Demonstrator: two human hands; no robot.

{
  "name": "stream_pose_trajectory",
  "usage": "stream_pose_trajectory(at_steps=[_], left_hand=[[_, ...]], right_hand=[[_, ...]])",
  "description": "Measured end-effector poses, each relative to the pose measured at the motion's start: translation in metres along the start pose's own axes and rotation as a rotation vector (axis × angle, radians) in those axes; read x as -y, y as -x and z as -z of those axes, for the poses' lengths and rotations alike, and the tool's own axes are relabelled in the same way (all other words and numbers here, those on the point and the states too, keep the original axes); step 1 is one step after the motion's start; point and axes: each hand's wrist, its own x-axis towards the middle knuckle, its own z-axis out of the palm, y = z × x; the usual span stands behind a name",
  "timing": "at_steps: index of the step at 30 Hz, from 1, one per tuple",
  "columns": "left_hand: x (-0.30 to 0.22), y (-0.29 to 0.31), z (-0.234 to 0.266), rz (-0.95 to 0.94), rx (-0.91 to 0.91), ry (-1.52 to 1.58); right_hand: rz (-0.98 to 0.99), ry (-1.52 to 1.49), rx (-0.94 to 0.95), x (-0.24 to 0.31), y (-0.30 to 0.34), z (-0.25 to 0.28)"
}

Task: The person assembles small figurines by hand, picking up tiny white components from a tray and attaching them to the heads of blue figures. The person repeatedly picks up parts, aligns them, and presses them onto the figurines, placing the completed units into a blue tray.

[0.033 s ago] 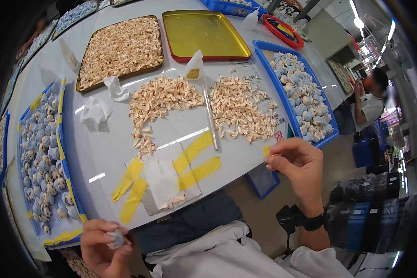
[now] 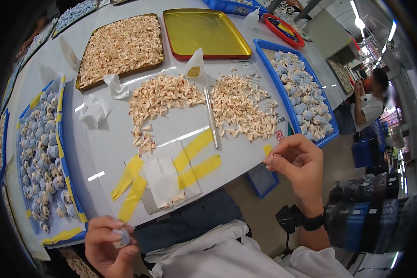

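My left hand [image 2: 110, 245], low at the table's near edge, pinches a small light-blue and white figure [image 2: 122, 237]. My right hand [image 2: 294, 160] is raised over the table's right front edge, thumb and forefinger pressed together; a tiny pale bit seems to show at the fingertips, too small to make out. Between the hands lies a white work pad [image 2: 161, 183] held down with yellow tape [image 2: 199, 171], a few small cream pieces along its near edge. Beyond it are two heaps of small pointed cream pieces, a left heap [image 2: 164, 96] and a right heap [image 2: 241, 109].
Blue trays of blue-and-white figures stand at left [image 2: 44, 157] and right [image 2: 303, 97]. Behind the heaps are a full tray of cream pieces [image 2: 120, 48], a bare gold tray [image 2: 206, 34], a squeeze bottle [image 2: 195, 65] and a metal rod [image 2: 210, 116]. Another person [image 2: 370, 104] sits at right.
My left hand, with the small figure, has shifted slightly to the right. My right hand has hardly moved and keeps its pinch.
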Motion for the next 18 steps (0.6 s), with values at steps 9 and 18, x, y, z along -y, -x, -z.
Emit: stream_pose_trajectory(at_steps=[9,18], left_hand=[[0.027,-0.003,-0.021,0.064,0.011,0.363],[0.021,-0.006,-0.024,0.203,-0.168,0.378]], right_hand=[[0.059,-0.066,0.221,0.011,-0.006,-0.030],[-0.028,-0.062,0.308,0.023,-0.022,-0.070]])
